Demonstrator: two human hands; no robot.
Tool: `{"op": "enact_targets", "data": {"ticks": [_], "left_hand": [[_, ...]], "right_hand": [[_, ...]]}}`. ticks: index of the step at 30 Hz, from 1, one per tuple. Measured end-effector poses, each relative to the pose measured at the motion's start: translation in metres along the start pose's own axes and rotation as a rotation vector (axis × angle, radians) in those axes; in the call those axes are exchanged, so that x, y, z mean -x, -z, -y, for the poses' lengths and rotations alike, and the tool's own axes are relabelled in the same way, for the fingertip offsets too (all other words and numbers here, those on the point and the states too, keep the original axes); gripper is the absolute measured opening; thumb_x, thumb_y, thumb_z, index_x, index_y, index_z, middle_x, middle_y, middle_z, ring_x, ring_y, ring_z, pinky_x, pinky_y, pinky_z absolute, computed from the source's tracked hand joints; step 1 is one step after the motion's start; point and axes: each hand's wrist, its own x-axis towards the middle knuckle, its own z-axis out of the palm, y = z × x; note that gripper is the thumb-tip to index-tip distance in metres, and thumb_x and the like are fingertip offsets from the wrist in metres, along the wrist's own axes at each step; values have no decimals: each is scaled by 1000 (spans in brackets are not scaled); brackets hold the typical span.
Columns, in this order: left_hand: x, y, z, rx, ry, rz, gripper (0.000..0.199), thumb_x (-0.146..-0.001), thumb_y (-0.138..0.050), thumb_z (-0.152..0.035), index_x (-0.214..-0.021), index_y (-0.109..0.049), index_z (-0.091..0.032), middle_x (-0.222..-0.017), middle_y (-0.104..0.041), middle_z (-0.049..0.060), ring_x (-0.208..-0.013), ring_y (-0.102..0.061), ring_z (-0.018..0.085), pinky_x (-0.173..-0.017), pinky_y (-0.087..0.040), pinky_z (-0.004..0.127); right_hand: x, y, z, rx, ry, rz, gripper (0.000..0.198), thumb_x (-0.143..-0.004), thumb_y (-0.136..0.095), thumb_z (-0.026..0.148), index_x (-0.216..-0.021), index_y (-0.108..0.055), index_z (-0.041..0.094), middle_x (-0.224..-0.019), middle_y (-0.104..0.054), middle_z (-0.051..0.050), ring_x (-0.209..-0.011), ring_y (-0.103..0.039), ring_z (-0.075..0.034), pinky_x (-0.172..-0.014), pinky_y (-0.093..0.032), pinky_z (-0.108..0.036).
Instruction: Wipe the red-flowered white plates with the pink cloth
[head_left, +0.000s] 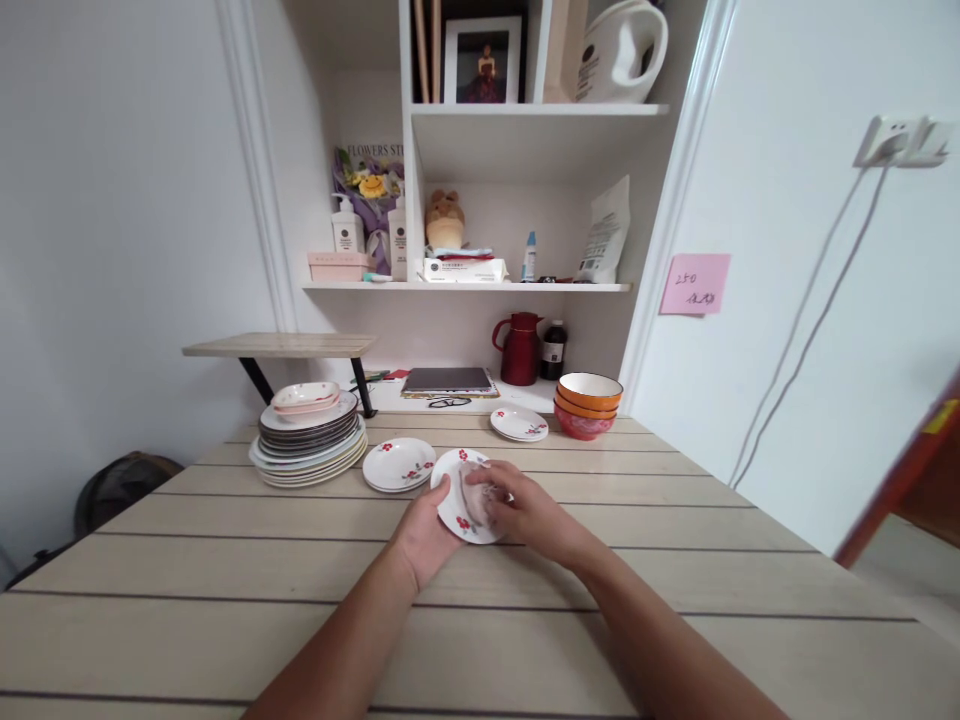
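A small white plate (448,478) with red flowers is tilted toward me above the table. My left hand (427,532) grips its left edge, thumb on the face and the other fingers behind it. Against the plate's face, my right hand (525,505) presses a pale crumpled cloth (475,496), its fingers closed around it. Just left of the plate lie similar flowered plates (397,464), stacked on the table. Farther back, another little stack of flowered plates (519,424) rests to the right.
A tall stack of plates (307,455) with small dishes on top stands left, near a raised wooden shelf (281,345). Orange and red bowls (589,405) are stacked at the back right. Behind are a laptop (448,380), glasses (448,403), a red jug (520,350) and a dark bottle (553,352).
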Motion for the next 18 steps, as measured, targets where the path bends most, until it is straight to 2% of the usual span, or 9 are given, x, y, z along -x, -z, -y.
{"op": "enact_targets", "data": {"ticks": [3, 6, 13, 18], "left_hand": [[-1, 0, 0, -4, -14, -16, 49, -89, -57, -30, -135, -53, -13, -114, -71, 15, -102, -68, 28, -95, -48, 43], [-1, 0, 0, -23, -15, -31, 49, -89, -57, -30, -136, -52, -14, -114, -71, 15, -101, -68, 27, -95, -48, 43], [2, -5, 0, -84, -20, -63, 45, -91, -55, -32, -132, -55, -13, -113, -71, 14, -99, -68, 26, -97, -47, 41], [2, -4, 0, -62, -34, -14, 44, -90, -56, -32, -129, -58, -11, -113, -72, 15, -99, -68, 26, -96, -47, 40]], "right_hand": [[2, 3, 0, 29, 16, 51, 60, -66, -49, 3, -118, -66, 28, -132, -53, -6, -119, -53, -23, -100, -44, -40], [1, 2, -3, 58, 17, 43, 65, -63, -45, -1, -115, -67, 29, -130, -53, -5, -118, -54, -21, -100, -44, -37], [-3, -2, -10, 121, -21, -7, 59, -64, -48, -1, -111, -68, 29, -110, -57, -4, -96, -59, -19, -90, -47, -35], [0, -3, -5, 145, -45, -7, 54, -68, -54, 3, -113, -67, 29, -100, -56, -3, -84, -58, -18, -83, -48, -34]]}}
